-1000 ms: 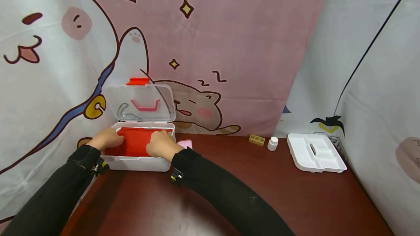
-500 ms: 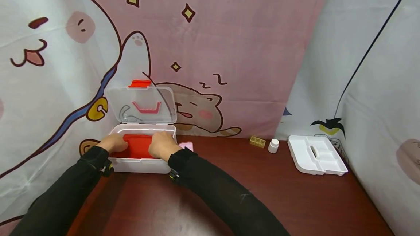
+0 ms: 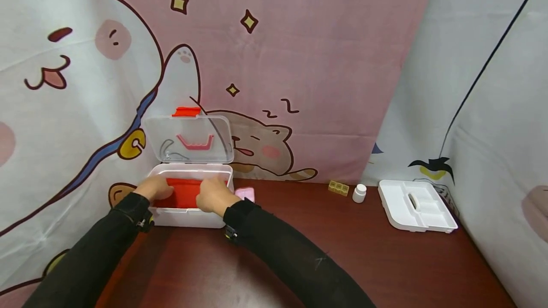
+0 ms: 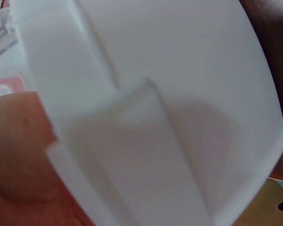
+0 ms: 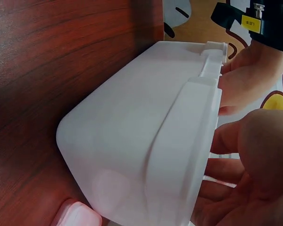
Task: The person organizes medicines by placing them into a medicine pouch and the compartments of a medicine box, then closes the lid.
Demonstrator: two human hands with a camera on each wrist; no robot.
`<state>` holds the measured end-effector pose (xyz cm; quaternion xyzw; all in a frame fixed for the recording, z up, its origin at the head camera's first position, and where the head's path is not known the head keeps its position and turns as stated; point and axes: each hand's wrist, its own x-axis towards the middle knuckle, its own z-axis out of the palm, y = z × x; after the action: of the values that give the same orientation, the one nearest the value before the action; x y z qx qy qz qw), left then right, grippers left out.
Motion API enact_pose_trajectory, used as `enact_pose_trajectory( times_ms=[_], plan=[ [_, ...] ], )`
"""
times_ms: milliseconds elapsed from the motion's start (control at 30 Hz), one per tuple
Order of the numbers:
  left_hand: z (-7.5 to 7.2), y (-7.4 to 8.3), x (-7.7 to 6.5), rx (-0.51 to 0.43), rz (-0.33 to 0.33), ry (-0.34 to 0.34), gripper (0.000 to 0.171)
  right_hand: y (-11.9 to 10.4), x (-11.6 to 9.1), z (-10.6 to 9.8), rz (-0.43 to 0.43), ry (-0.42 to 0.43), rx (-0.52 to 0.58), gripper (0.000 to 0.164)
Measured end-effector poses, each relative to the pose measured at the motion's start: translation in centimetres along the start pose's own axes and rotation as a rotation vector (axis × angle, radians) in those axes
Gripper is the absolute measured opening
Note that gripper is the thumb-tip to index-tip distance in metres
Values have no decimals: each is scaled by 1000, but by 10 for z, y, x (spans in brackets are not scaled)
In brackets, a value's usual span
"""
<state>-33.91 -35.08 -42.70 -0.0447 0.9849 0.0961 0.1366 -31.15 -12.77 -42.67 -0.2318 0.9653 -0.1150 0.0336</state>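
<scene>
A white plastic box (image 3: 188, 218) stands against the back cloth, its clear lid (image 3: 194, 153) swung up behind. Inside lies a flat red insert that looks like a tray (image 3: 185, 195), set below the rim. My left hand (image 3: 155, 188) grips the insert near its left end, and my right hand (image 3: 214, 196) holds it near the right, thumbs inward. In the right wrist view, the right hand's fingers (image 5: 221, 172) reach over the rim into the box; their tips are hidden. The box wall (image 4: 221, 56) covers most of the left wrist view.
A small pink case (image 3: 245, 194) sits just right of the box. Farther right along the table's back are a yellow compartment block (image 3: 338, 187), a white bottle (image 3: 359, 194) and a white divided tray (image 3: 421, 206). Brown table (image 3: 274, 251) lies in front.
The red insert has sunk lower into the box, with both hands moving down along with it. The head view has shifted slightly. Other things stay where they were.
</scene>
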Motion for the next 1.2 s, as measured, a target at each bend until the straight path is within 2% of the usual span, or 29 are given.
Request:
enact_pose_trajectory(
  times_ms=[67, 167, 233, 300, 400, 500, 567, 733, 833, 900, 1033, 1200],
  plan=[
    [0, 4, -1, 22, 19, 11, 39, 5, 14, 18, -34, 27, 29, 25],
    [-2, 11, -5, 32, 20, 57, 43, 12, 15, 21, -122, 56, 120, 30],
    [-5, 16, -9, 36, 47, 126, 45, 20, 10, 19, -216, 117, 216, 30],
    [-9, 24, -17, -11, 80, 208, 46, 28, -9, 2, -296, 155, 332, 28],
    [-17, 40, -32, -79, 168, 349, 44, 52, -24, -7, -382, 274, 499, 23],
    [-25, 64, -55, -149, 237, 431, 40, 81, -42, -17, -372, 330, 630, 24],
    [-25, 83, -71, -190, 277, 463, 37, 103, -57, -23, -334, 325, 670, 24],
    [-6, 121, -101, -282, 366, 504, 24, 157, -100, -32, -259, 253, 684, 20],
    [15, 140, -110, -327, 396, 504, 19, 184, -126, -31, -225, 224, 681, 18],
    [31, 152, -114, -350, 406, 469, 17, 200, -144, -27, -195, 214, 649, 17],
    [65, 178, -115, -397, 434, 338, 16, 235, -180, -17, -110, 176, 589, 16],
    [102, 209, -103, -410, 487, 157, 21, 279, -219, -9, 36, 143, 597, 17]
  ],
)
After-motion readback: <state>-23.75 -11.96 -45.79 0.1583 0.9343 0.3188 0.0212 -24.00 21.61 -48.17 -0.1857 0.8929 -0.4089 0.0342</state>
